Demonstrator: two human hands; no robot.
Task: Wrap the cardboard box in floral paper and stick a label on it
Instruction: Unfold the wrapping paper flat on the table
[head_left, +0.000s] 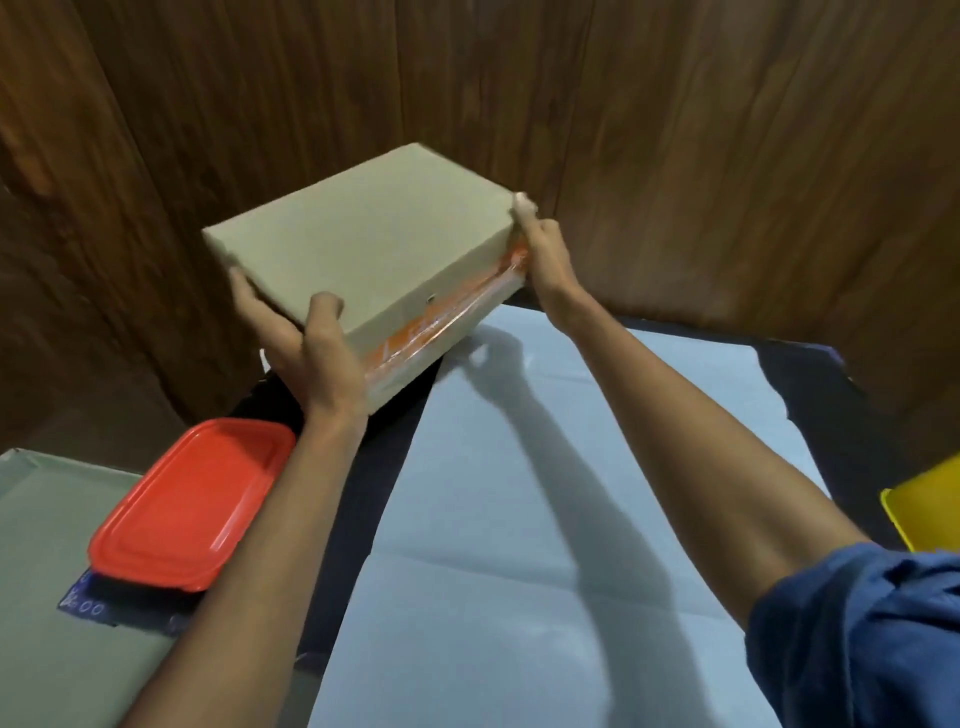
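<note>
Box: plain tan cardboard, rectangular, flat top, tilted with its far right corner higher; orange tape under clear film runs along the near long side, low down. I hold it in the air above the far end of the paper, clear of the tabletop. Paper lies spread flat, pale blue side up, creased, no floral print visible from here. My left hand has its grip on the near left corner, thumb up on the top face, fingers curled along the left end. My right hand grips the far right end, thumb tip on the top edge, fingers hidden behind the box. Both forearms stretched forward; blue sleeve pushed up on the right arm. Red lid on a container sits left of the paper, yellow thing at right edge, wood wall behind.
</note>
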